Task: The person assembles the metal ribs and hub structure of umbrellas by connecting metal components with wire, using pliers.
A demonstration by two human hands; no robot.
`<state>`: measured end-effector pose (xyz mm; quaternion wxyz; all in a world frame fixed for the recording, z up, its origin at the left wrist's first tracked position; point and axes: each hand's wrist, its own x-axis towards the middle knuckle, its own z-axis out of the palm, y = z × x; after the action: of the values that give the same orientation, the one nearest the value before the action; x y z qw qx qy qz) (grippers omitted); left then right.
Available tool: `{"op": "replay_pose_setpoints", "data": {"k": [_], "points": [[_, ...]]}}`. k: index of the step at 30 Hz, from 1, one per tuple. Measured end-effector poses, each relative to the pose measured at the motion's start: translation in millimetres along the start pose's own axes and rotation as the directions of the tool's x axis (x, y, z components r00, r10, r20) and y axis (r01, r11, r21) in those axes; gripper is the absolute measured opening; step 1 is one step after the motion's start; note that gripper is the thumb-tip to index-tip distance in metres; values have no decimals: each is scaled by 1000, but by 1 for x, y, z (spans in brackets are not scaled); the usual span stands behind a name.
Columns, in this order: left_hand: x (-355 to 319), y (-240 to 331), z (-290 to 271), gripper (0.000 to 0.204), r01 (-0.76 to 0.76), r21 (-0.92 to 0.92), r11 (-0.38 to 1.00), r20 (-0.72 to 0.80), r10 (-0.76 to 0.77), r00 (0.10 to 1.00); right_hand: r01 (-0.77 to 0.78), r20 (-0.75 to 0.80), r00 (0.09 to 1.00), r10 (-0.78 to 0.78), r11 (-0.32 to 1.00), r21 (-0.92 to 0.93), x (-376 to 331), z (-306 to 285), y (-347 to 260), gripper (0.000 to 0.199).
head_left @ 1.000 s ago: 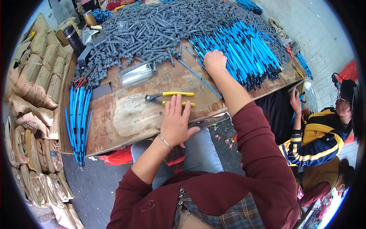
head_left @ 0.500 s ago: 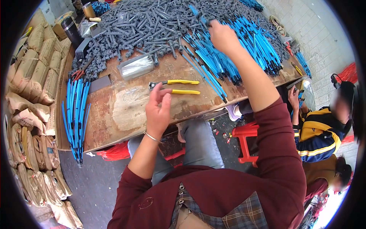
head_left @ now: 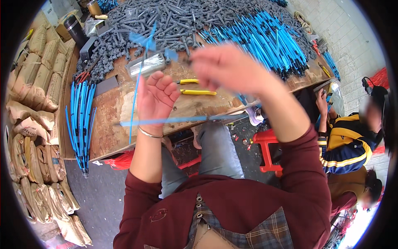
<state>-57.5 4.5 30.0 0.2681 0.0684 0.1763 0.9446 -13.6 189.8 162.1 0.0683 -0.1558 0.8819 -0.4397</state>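
Note:
My left hand (head_left: 156, 96) is raised over the near table edge, palm up, fingers loosely curled around nothing visible. A thin blue rod (head_left: 134, 101) slants past its thumb, with blurred blue pieces near the rod's top. Another blurred blue rod (head_left: 182, 120) lies level across my left wrist; whether either is held is unclear. My right hand (head_left: 228, 68) is smeared by motion above the yellow-handled pliers (head_left: 199, 92), its fingertips toward my left hand. Beyond my left hand is a clear tray (head_left: 132, 71) of thin whitish pieces.
Grey plastic tubular parts (head_left: 174, 18) heap across the back. Blue rods (head_left: 269, 45) with black fittings pile at right; another blue bundle (head_left: 81, 120) overhangs the left edge. Left stand paper sacks (head_left: 35, 76) and a dark flask (head_left: 76, 31). A co-worker (head_left: 348, 141) sits right, near a red stool (head_left: 267, 155).
My right hand has come back from the blue rod pile toward my left hand. Two blue rods now appear around my left hand, which has turned palm up and moved left.

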Motion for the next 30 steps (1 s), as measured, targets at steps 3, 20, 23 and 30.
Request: {"op": "replay_pose_setpoints", "data": {"k": [3,20,23,30], "points": [[3,-6,2,19,19,-211,977,277,41,960,-21,-78,997,16,998,-58,-13,53,45,25],[-28,-7,-53,16,25,28,999,156,-29,987,-653,-493,749,443,370,-661,78,-49,168,34],[-25,-13,-55,16,-30,111,993,43,26,999,-657,-523,749,406,352,-667,75,-51,158,33],[-28,-19,-55,14,-87,164,983,-87,102,991,-368,-570,788,-232,566,-738,46,-54,66,22]]}}
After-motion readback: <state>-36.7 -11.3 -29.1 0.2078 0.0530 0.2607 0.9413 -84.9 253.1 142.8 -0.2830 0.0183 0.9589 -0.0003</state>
